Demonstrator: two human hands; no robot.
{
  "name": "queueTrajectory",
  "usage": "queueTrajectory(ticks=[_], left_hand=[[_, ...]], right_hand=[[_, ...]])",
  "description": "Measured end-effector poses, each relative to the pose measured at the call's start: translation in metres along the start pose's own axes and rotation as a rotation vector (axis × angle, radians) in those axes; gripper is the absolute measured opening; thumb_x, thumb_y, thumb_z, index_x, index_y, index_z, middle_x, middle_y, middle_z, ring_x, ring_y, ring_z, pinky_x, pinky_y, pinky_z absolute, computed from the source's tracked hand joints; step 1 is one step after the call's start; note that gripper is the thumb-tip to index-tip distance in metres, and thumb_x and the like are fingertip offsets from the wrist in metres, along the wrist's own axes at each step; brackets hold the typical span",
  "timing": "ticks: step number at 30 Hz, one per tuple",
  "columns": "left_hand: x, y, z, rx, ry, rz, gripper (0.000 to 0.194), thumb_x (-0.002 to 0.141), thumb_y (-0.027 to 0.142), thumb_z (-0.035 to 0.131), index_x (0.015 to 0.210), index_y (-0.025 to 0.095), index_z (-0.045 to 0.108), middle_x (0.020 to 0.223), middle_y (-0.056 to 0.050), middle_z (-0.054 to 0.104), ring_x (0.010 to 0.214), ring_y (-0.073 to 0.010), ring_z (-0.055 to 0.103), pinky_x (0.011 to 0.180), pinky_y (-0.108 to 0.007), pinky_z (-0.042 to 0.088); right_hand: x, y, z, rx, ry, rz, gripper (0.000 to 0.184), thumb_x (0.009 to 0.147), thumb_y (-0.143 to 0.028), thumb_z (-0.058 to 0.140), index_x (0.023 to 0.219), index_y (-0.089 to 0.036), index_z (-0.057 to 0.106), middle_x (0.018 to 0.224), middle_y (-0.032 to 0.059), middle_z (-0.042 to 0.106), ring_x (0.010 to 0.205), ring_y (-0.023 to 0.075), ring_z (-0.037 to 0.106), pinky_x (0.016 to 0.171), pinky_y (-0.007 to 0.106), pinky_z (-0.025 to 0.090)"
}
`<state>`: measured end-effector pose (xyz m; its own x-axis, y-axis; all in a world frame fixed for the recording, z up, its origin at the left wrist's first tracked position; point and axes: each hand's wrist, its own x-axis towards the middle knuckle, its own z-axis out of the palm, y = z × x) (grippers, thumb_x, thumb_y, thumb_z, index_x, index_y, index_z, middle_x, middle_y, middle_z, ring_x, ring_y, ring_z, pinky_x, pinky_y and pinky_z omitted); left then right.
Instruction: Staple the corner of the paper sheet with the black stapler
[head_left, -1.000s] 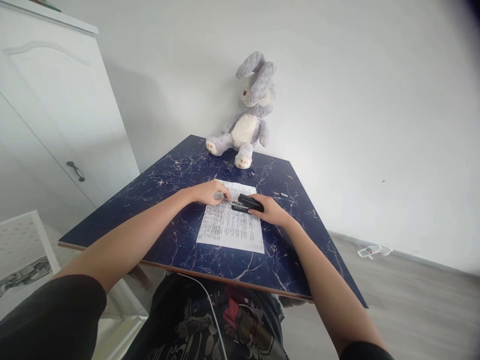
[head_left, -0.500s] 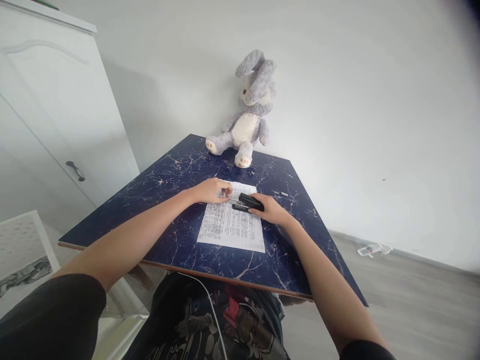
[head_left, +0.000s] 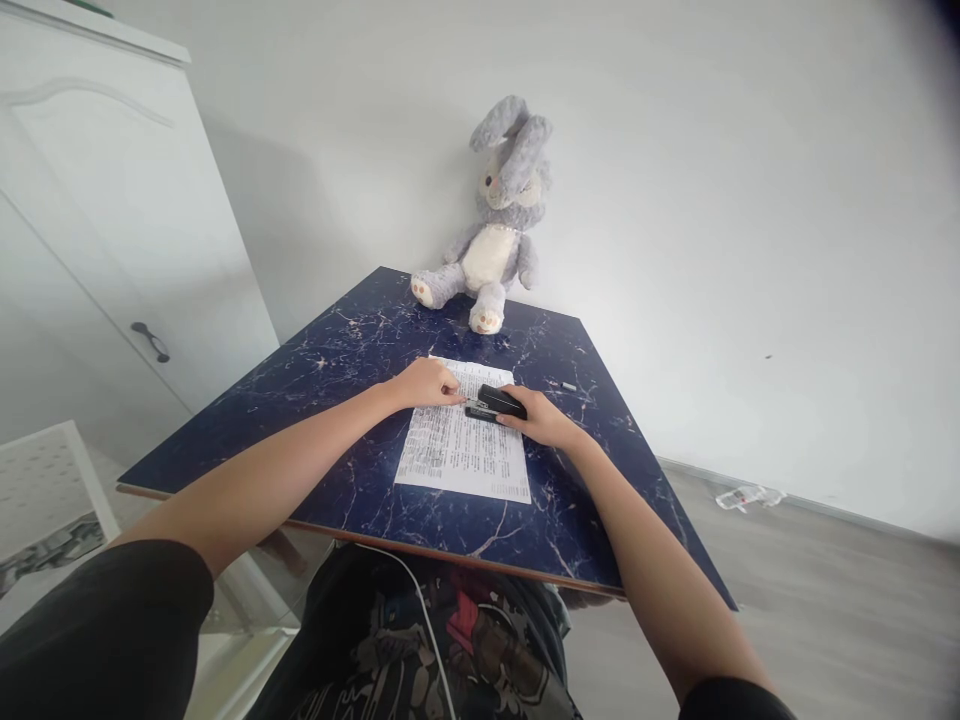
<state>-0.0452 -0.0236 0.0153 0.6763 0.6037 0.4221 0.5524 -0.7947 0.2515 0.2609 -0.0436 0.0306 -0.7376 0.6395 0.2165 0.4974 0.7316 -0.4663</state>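
Stapler point(head_left: 504, 401) is blk, paper point(head_left: 465, 460) wht w/ dk print, tabletop point(head_left: 315, 380) navy w/ wht veins, plush bunny point(head_left: 491, 255) grey/wht.

lighting: bright, soft and even; source outside the view. wall point(head_left: 712, 250): pale, brightest toward the right, greyer at upper left. shadow point(head_left: 277, 200): broad, soft-edged, on the wall beside the cabinet point(head_left: 112, 250). cabinet: white, low contrast, panel lines faint. desk point(head_left: 300, 375): dark blue, pale veining distinct, slight haze near the front. sleeve point(head_left: 112, 620): near-black, folds mostly lost. floor point(head_left: 825, 580): muted grey, faint grain. paper point(head_left: 465, 460): well lit, print too small to read. hands point(head_left: 547, 420): evenly lit, fine detail soft. stapler point(head_left: 502, 402): dark, little inner detail. lens: wide-angle, arms stretched toward the lower corners; upper right corner darkened.
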Motion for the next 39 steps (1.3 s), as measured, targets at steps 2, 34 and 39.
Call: queueTrajectory(ticks=[2,34,39], left_hand=[[0.001,0.002,0.005,0.001,0.027,0.022,0.056,0.097,0.044,0.062,0.051,0.019,0.043,0.046,0.003,0.045,0.044,-0.0102,0.037,0.050,-0.030,0.021],[0.012,0.016,0.015,-0.004,-0.041,-0.003,0.044,0.098,0.039,0.064,0.060,0.019,0.053,0.056,0.001,0.054,0.055,-0.0134,0.049,0.057,-0.030,0.027],[0.013,0.019,0.014,0.012,-0.003,-0.046,0.039,0.105,0.040,0.055,0.075,0.019,0.067,0.075,-0.004,0.069,0.070,-0.0183,0.061,0.065,-0.030,0.040]], right_hand=[[0.000,0.001,0.000,0.007,-0.005,-0.001,0.032,0.100,-0.037,0.065,0.127,-0.020,0.062,0.114,0.0102,0.074,0.097,0.0271,0.070,0.085,0.040,0.053],[0.007,-0.013,0.003,-0.160,0.078,0.026,0.030,0.094,-0.040,0.073,0.118,-0.024,0.066,0.100,0.0060,0.077,0.085,0.0244,0.070,0.077,0.034,0.048],[-0.001,-0.006,-0.014,-0.141,0.207,0.099,0.028,0.092,-0.032,0.073,0.119,-0.024,0.069,0.106,0.0076,0.078,0.092,0.0273,0.072,0.081,0.037,0.052]])
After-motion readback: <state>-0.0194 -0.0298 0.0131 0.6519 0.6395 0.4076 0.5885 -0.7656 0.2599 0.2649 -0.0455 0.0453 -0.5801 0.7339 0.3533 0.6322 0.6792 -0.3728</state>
